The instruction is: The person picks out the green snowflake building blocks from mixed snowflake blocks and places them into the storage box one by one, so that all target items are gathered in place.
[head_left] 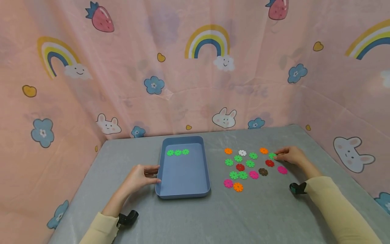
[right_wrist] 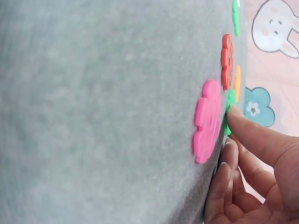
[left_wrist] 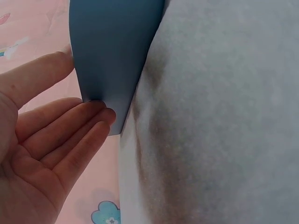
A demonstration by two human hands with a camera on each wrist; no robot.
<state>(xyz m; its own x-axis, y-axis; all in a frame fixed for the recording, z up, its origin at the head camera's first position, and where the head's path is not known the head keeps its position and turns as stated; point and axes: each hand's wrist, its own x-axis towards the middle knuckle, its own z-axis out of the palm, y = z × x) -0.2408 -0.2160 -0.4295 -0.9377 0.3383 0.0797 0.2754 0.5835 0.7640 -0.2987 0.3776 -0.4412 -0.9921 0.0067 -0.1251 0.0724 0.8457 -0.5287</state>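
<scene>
In the head view my right hand (head_left: 291, 156) is at the far right of a spread of snowflake discs. Its thumb and fingertips pinch the edge of a green snowflake disc (head_left: 272, 156), seen edge-on in the right wrist view close to the grey surface. A pink disc (right_wrist: 208, 122) lies nearest the camera there, a red disc (right_wrist: 226, 61) beyond it. My left hand (head_left: 138, 178) touches the left wall of a blue-grey tray (head_left: 184, 183) with extended fingers, its thumb at the rim. Inside the tray, three green discs (head_left: 178, 153) form a row near the far end.
Several loose discs lie right of the tray: green, orange, pink, red, one white disc (head_left: 242, 153) and one brown disc (head_left: 263, 171). A grey cloth (head_left: 195, 220) covers the table. Behind it hangs a pink printed curtain (head_left: 189, 98). Both wrists carry black camera mounts (head_left: 128, 218).
</scene>
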